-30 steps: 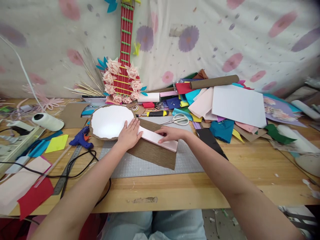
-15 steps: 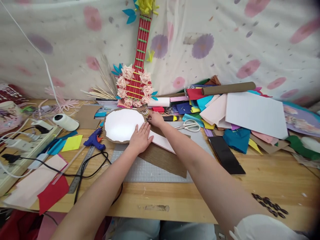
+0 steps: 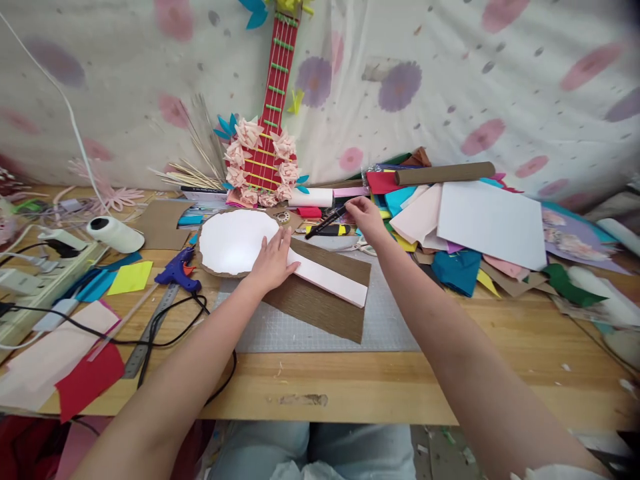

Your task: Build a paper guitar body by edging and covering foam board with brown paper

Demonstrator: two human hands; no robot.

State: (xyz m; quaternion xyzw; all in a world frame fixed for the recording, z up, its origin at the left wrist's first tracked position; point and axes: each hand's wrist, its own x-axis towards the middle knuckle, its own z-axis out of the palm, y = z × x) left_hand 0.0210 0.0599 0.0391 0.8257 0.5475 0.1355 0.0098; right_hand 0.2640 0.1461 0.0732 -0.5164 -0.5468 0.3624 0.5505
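L hand (image 3: 275,260) presses flat, fingers slightly apart, gripping nothing, on a white, brown-edged, guitar-shaped board (image 3: 235,243), its neck atop a ribbed brown paper sheet (image 3: 320,313); R hand (image 3: 357,208) pinches a slim black pen (image 3: 326,221), fingertips nearly together. Risk — w/ neck's far end unpinned, an arm bump could skew board vs. sheet.

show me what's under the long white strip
Under the white strip is a brown sheet, showing along both long sides, with a grey cutting mat beneath it. The sheet directly below the strip is covered, and the left hand hides the strip's left end.
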